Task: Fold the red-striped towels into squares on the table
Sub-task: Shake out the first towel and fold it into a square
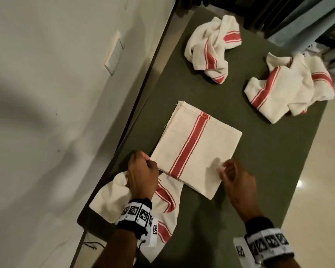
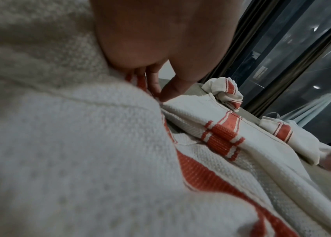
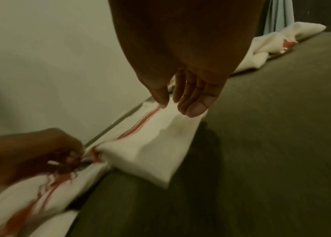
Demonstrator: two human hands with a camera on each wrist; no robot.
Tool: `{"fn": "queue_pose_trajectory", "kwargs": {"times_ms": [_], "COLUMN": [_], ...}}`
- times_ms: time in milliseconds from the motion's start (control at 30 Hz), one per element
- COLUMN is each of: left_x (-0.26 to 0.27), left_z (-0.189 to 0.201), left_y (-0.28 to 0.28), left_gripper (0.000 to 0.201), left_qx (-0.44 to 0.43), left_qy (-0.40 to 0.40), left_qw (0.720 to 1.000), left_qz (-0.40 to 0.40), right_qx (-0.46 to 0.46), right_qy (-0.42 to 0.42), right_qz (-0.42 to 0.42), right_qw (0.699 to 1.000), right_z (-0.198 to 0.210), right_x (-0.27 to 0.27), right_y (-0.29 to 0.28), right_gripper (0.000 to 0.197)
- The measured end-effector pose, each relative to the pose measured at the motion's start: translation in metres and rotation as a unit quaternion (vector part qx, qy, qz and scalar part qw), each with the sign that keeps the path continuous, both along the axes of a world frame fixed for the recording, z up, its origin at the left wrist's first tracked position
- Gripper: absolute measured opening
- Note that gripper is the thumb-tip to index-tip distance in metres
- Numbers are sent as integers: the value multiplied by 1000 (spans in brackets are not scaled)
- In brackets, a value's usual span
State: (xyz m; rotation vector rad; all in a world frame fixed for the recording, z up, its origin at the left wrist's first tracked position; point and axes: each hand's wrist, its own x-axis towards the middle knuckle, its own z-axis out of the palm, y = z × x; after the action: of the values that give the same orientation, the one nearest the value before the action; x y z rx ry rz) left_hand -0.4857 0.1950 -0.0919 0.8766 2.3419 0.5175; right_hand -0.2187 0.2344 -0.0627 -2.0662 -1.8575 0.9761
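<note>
One folded towel (image 1: 196,149) lies square mid-table (image 1: 259,151). Your left hand (image 1: 141,172), at its near-left corner, is clenched on the crumpled towel (image 1: 112,204) that runs partly under that square. Your right hand (image 1: 237,180) hovers at its near-right edge, fingers loose, holding nothing. Judged step: starting the next towel. Next, draw it clear without dragging the square. Two more crumpled towels (image 1: 211,49) lie beyond.

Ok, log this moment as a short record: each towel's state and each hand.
folded towel: flat square, mid-table
near towel: crumpled at the near edge, partly under the folded one
far towels: two crumpled, one far left, one far right
left hand: grips the near towel
right hand: fingers relaxed, at the folded towel's near right corner
table: dark green top
</note>
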Motion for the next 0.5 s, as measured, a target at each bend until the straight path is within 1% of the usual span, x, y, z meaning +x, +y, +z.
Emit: {"fn": "queue_pose_trajectory", "kwargs": {"times_ms": [67,100,167,200,233,267,333,367,433,500], "left_x": [1,1,0,-3,7,2,-5,-3,2,9], "left_z": [3,6,8,7,11,5,-1,2,18,40], "left_y": [1,3,3,4,2,2,2,2,5,9], "left_gripper": [12,11,18,20,21,20,20,21,17,10], "left_qx": [2,3,-10,-26,-43,-60,-74,-73,-61,-15], "left_qy": [8,13,13,13,14,11,-18,-43,-97,-151], "left_qw": [1000,1000,1000,999,999,998,997,996,993,988], "left_qz": [-13,-14,-17,-13,-31,-27,-14,-8,8,37], "right_qx": [-34,-44,-46,-36,-25,-27,-41,-35,-9,32], "right_qy": [13,28,52,53,57,56,53,54,83,102], "right_qz": [-22,-20,-2,14,5,14,17,4,-34,-83], "right_qw": [999,998,998,998,998,998,998,998,996,991], "right_z": [-7,-13,-22,-28,-23,-28,-36,-33,-24,-6], "right_x": [7,6,-4,-10,-6,-11,-17,-14,-3,8], "right_y": [-50,-66,-86,-87,-94,-90,-88,-88,-89,-87], "right_gripper": [39,47,55,56,54,50,44,42,39,37]}}
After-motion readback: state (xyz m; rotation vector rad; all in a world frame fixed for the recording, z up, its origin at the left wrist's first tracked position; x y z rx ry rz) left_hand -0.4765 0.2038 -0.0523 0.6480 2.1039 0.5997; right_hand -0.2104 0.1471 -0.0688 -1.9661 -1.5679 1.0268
